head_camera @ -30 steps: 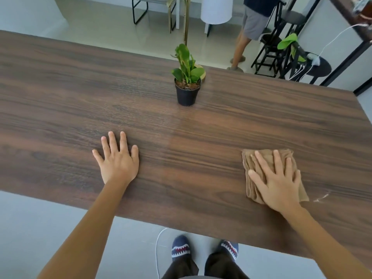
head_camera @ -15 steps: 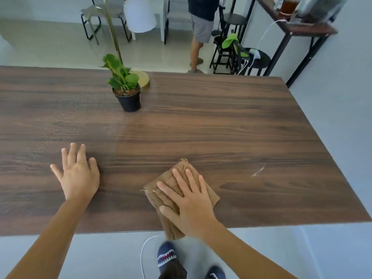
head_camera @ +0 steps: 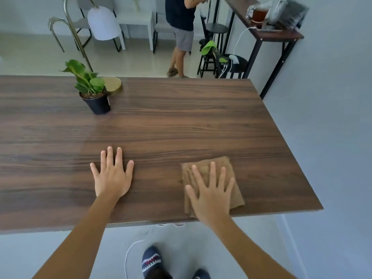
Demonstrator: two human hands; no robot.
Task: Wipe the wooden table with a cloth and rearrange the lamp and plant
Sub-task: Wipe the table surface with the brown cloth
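Note:
The dark wooden table (head_camera: 181,121) fills the middle of the head view. My right hand (head_camera: 211,192) presses flat on a folded tan cloth (head_camera: 235,190) near the table's front right corner. My left hand (head_camera: 111,176) lies flat on the bare wood, fingers spread, holding nothing. A green plant in a black pot (head_camera: 96,101) stands at the far left part of the table. Right behind it is the lamp's round gold base (head_camera: 113,84), with its gold stem (head_camera: 77,37) arching up to a white shade (head_camera: 102,23).
A person (head_camera: 181,33) stands beyond the table's far edge. Black stools (head_camera: 217,47) and a narrow side table (head_camera: 269,31) with items are at the back right. A grey wall runs close along the table's right edge. A white cable (head_camera: 136,244) lies on the floor by my feet.
My right hand slid the cloth left along the front edge and then back to the right, toward the front right corner. My left hand stayed flat; the view shifted right.

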